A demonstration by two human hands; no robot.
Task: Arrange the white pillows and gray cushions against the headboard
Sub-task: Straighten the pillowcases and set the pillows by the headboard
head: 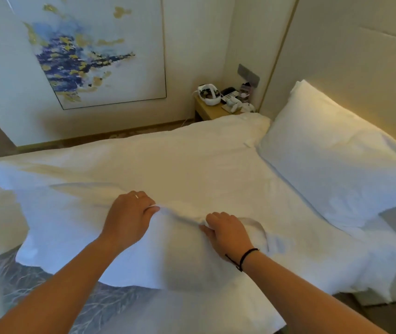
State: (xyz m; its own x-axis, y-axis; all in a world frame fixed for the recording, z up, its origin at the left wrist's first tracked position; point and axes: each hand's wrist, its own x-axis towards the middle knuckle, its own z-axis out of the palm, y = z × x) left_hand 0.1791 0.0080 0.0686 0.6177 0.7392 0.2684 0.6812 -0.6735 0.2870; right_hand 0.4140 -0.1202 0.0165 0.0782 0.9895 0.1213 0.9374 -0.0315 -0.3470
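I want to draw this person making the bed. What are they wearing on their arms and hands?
Both arms are bare, with no sleeves in view. The left hand has a thin ring on one finger. The right hand has no ring that shows, but a thin black cord bracelet goes round its wrist.

A pillow (90,227) lies at lower centre of the frame on the bed (192,160), with the left hand (129,218) and right hand (228,232) on its far edge. Another pillow (332,160) leans on the headboard (351,75) at right. A nightstand (206,110) sits at upper centre, a painting (90,51) upper left.
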